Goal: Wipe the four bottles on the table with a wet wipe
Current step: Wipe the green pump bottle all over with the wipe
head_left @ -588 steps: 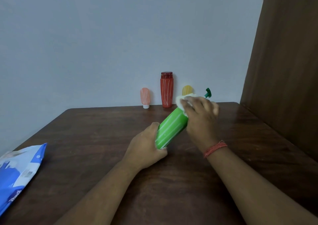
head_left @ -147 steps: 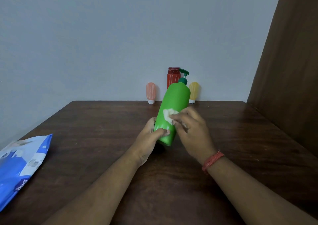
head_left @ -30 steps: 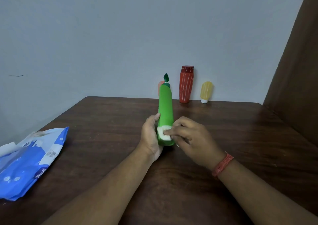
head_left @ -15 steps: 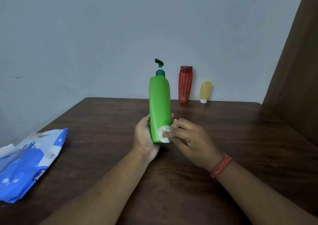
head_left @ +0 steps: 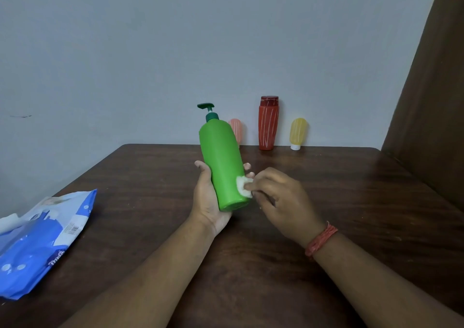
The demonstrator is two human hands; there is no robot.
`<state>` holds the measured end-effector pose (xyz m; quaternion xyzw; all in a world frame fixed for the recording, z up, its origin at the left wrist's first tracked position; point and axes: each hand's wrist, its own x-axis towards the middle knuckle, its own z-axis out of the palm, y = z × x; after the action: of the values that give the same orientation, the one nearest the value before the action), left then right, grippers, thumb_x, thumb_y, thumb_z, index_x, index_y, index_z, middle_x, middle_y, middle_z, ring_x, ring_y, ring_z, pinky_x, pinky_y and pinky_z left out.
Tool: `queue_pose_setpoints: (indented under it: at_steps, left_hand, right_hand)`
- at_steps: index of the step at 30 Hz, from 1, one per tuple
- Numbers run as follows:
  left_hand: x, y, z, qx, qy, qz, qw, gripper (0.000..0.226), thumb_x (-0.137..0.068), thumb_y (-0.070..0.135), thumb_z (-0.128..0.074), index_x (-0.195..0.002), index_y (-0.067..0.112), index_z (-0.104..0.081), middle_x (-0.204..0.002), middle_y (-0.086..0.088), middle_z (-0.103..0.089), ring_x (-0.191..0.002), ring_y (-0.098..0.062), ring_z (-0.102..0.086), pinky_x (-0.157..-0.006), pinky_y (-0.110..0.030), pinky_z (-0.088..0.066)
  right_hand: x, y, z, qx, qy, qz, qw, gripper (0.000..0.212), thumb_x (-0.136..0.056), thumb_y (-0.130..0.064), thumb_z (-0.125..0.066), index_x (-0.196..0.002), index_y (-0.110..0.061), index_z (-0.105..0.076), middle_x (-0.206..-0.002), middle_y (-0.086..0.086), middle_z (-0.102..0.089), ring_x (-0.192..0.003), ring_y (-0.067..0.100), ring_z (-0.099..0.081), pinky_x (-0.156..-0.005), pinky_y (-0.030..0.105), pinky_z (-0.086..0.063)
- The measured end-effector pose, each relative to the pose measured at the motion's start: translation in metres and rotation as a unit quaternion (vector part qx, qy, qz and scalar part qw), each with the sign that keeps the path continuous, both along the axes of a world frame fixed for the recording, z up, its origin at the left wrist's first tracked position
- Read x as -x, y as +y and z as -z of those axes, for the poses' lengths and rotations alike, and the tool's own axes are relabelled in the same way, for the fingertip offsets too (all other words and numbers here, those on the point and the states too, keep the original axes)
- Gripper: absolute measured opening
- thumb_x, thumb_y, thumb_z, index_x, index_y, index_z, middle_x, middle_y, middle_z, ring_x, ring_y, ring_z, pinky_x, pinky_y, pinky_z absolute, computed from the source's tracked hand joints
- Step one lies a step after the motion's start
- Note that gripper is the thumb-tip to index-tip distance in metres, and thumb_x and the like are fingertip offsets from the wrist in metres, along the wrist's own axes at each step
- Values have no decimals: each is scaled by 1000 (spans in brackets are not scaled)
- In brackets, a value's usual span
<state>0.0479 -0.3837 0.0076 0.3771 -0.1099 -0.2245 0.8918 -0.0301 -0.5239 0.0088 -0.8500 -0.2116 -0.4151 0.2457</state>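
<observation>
The green bottle [head_left: 222, 165] is held above the table [head_left: 351, 202] near its middle, almost upright, with the pump head leaning slightly toward 11 o'clock. It is judged that the wiping of this first bottle is in progress and is near its lower end, because the wet wipe [head_left: 243, 186] is pressed on the bottle's side just above the base. The other three bottles are seen standing at 12 o'clock, along the far edge of the table by the wall: the pink bottle [head_left: 236, 129], partly hidden behind the green one, then the red bottle [head_left: 268, 123] and the yellow bottle [head_left: 298, 133] toward 1 o'clock. They are not being touched, and whether they are already wiped cannot be told; it is supposed that most of the task is left. The green bottle is gripped by the left hand [head_left: 208, 199], with the thumb laid on its left side and the fingers curled round behind, so that only the fingertips are seen at the right side. The wipe is pinched by the right hand [head_left: 278, 197] with bent fingers, bunched into a small wad and kept touching the bottle. A blue pack of wipes [head_left: 37, 240] is lying at 9 o'clock, near the left edge of the table, well apart from both hands.
</observation>
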Motion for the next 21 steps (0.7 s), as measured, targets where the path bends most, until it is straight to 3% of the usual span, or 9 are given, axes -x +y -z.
queue_pose_setpoints:
  at_steps: [4,8,12,18,21]
  left_hand:
    - [0,0,1,12,14,6,1000,93,-93,77,-16,-121,3,-66,-101,-19,-71,-86,-28,-72,-73,-37,-62]
    - [-2,3,0,5,26,16,1000,93,-94,76,-16,-120,2,-65,-99,-18,-72,-85,-27,-72,-73,-38,-62]
    - [2,-1,0,-20,36,42,998,90,-94,75,-22,-116,1,-68,-105,-22,-72,-89,-29,-73,-70,-40,-62]
    - [-3,8,0,2,36,41,998,93,-93,76,-22,-126,0,-63,-105,-21,-70,-95,-31,-70,-86,-44,-60]
    - [2,4,-1,-38,12,71,997,84,-96,72,-21,-122,5,-65,-107,-19,-73,-90,-30,-73,-74,-44,-62]
  right_hand:
    - [5,2,0,-25,4,-14,1000,14,-86,1,-66,-96,-4,-74,-96,2,-66,-94,3,-60,-87,14,-45]
    - [2,6,0,-11,10,-28,999,15,-88,-3,-65,-99,-6,-75,-99,3,-67,-95,10,-64,-88,21,-50]
    - [-1,5,4,-87,-9,31,996,15,-86,1,-67,-98,-7,-73,-98,2,-67,-95,5,-63,-84,17,-50]
    - [3,9,6,-91,29,-21,995,11,-86,-3,-69,-95,-9,-73,-96,0,-66,-97,2,-63,-84,15,-48]
    - [-3,8,6,-121,11,42,992,12,-85,-2,-68,-93,-10,-73,-93,-3,-66,-85,5,-62,-72,23,-53]
